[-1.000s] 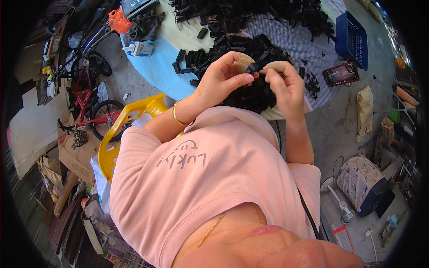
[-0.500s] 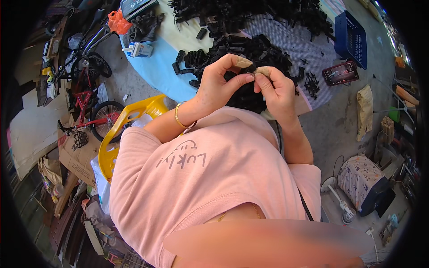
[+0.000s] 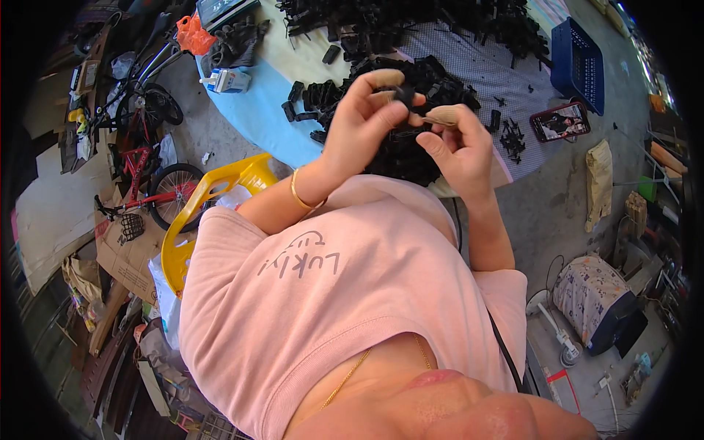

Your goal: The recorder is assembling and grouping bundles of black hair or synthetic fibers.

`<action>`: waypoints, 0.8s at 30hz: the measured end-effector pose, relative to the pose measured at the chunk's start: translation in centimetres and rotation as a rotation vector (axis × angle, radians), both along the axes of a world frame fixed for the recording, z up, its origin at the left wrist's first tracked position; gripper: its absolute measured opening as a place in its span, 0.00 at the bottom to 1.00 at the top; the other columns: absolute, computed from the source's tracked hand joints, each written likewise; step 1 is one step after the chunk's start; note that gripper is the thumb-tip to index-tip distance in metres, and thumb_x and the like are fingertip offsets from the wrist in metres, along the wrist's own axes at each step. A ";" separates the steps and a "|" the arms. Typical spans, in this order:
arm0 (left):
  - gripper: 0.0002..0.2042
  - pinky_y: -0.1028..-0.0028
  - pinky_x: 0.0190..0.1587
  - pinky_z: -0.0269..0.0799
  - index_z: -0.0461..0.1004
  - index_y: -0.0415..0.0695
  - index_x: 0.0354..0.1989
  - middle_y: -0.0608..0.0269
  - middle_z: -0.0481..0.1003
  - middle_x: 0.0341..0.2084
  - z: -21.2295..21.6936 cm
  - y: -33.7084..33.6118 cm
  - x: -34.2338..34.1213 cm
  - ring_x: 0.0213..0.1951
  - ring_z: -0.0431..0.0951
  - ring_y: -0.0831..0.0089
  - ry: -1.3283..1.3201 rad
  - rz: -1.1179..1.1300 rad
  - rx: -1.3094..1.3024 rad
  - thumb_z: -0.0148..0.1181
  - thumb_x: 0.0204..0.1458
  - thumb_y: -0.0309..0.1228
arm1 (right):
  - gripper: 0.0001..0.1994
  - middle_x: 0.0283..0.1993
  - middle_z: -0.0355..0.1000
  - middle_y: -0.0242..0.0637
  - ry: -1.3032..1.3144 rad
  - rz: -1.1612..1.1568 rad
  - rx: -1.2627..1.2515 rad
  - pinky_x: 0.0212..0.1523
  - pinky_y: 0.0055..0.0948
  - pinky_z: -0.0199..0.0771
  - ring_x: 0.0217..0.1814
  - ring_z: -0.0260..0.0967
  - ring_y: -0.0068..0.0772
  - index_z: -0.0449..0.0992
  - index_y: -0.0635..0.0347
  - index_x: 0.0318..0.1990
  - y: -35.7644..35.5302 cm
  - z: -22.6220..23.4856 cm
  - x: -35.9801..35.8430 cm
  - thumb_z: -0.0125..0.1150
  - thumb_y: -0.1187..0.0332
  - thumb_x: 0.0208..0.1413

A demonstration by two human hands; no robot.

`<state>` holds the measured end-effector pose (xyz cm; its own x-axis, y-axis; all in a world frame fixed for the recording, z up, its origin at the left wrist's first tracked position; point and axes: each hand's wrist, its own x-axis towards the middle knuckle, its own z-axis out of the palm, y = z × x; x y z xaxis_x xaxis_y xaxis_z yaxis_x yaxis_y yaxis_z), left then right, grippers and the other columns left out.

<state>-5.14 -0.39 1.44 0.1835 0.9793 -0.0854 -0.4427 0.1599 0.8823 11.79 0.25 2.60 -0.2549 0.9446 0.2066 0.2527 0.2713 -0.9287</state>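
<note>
My left hand (image 3: 363,121), with a gold bangle at its wrist, is closed on a small black plastic part (image 3: 403,95), held between thumb and fingers. Blur hides the part's exact shape. Close beside it, my right hand (image 3: 462,147) has its fingers bent and its thumb apart from them; I see nothing in its grip. Tan coverings wrap some fingertips of both hands. Just beyond my hands lies a heap of black plastic parts (image 3: 440,84) on a cloth-covered table (image 3: 253,117).
A larger black pile (image 3: 477,26) lies at the far side. Small black bits (image 3: 512,141) and a phone (image 3: 559,122) are at the right, near a blue basket (image 3: 577,62). A yellow chair (image 3: 176,257) and red bicycle (image 3: 139,172) stand at left.
My hands have drawn apart from their fingertip-to-fingertip pinch. The left has lifted slightly away with the black part, and the right thumb has parted from its fingers.
</note>
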 end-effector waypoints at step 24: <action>0.19 0.76 0.47 0.70 0.68 0.36 0.47 0.60 0.72 0.41 -0.4 -0.2 -0.8 0.43 0.73 0.75 0.138 -0.158 -0.042 0.58 0.44 0.15 | 0.06 0.25 0.68 0.26 0.321 0.142 -0.586 0.24 0.11 0.60 0.23 0.61 0.12 0.73 0.64 0.37 0.0 -0.7 0.1 0.55 0.72 0.53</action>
<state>-5.97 -0.61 1.02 0.3183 0.9344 -0.1601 -0.2849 0.2554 0.9239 11.85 0.22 1.93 -0.3963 0.8854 -0.2429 -0.0606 -0.2892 -0.9554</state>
